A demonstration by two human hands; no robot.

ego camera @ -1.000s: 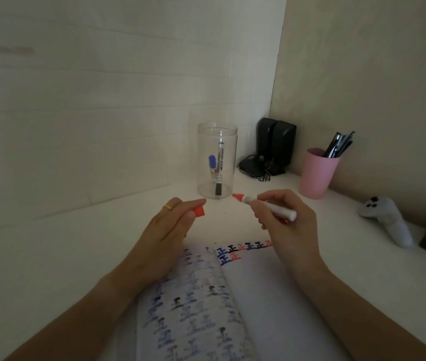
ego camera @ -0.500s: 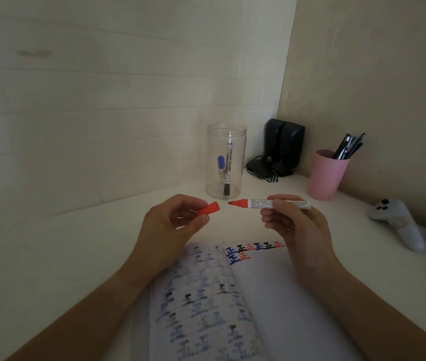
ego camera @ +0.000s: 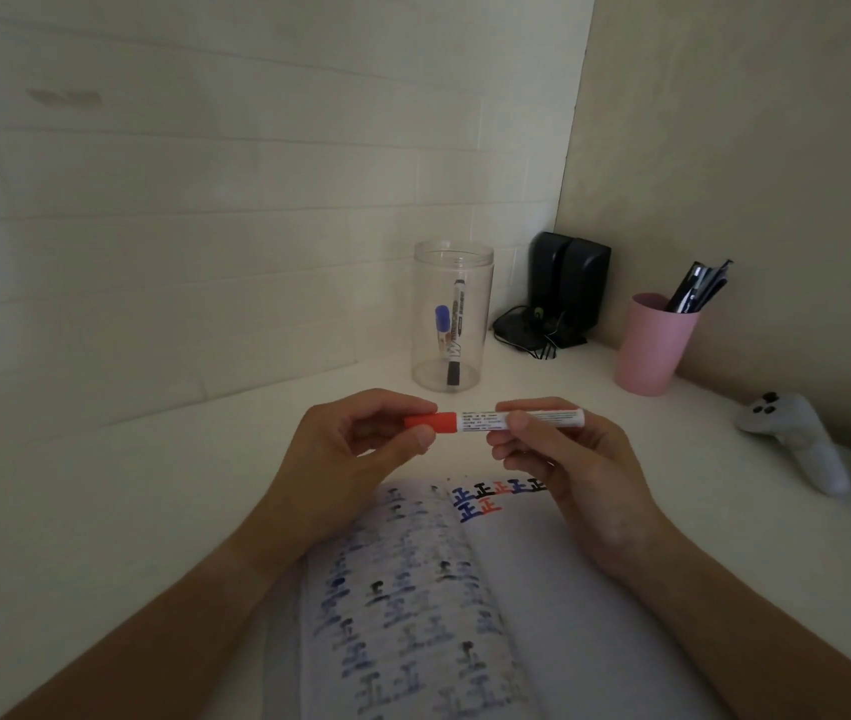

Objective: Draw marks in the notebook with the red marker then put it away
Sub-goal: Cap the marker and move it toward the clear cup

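Observation:
The red marker [ego camera: 480,421] lies level in the air above the open notebook [ego camera: 532,574]. My right hand [ego camera: 563,459] pinches its white barrel. My left hand [ego camera: 355,454] pinches the red cap [ego camera: 433,421], which sits on the marker's left end. The notebook's right page carries rows of blue, black and red marks near its top; the left page shows faint ink from the other side. Behind the hands stands a clear plastic jar [ego camera: 453,314] holding a blue-capped marker and a black marker.
A pink cup [ego camera: 652,345] with dark pens stands at the right near the side wall. Two black speakers [ego camera: 566,283] with cables fill the corner. A white controller [ego camera: 797,439] lies at the far right on the white desk [ego camera: 101,511].
The cap was apart from the marker's red tip in my left hand; now it is on the tip. The marker turned from slanted to level.

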